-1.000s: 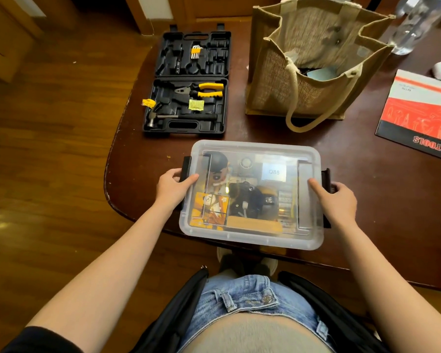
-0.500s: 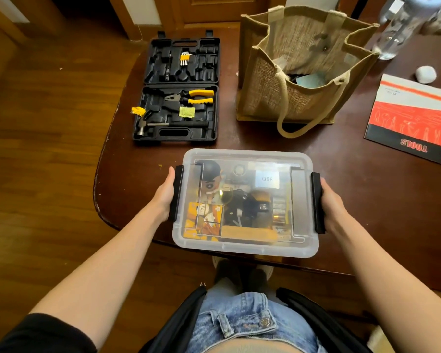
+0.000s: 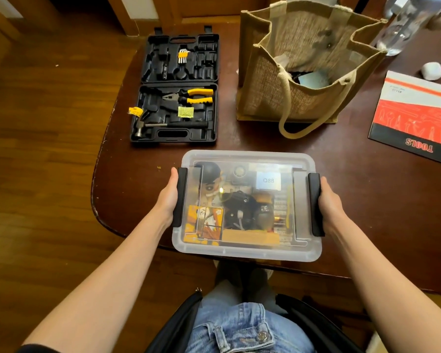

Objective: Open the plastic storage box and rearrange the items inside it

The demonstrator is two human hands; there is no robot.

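Hands: your left hand (image 3: 169, 197) and right hand (image 3: 329, 201) press flat on the box (image 3: 246, 207) latches.
Risk: box overhangs the counter (image 3: 367, 200) edge; unlatching unevenly could tip it.

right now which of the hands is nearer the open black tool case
Left. The left hand is on the box's left latch, just below the tool case; the right hand is at the opposite latch, further away.

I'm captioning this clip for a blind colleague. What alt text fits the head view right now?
A person's left hand and right hand press against the black side latches of a closed clear plastic storage box full of small items, at the near edge of a dark wooden table. Behind it sit an open black tool case and a jute bag.
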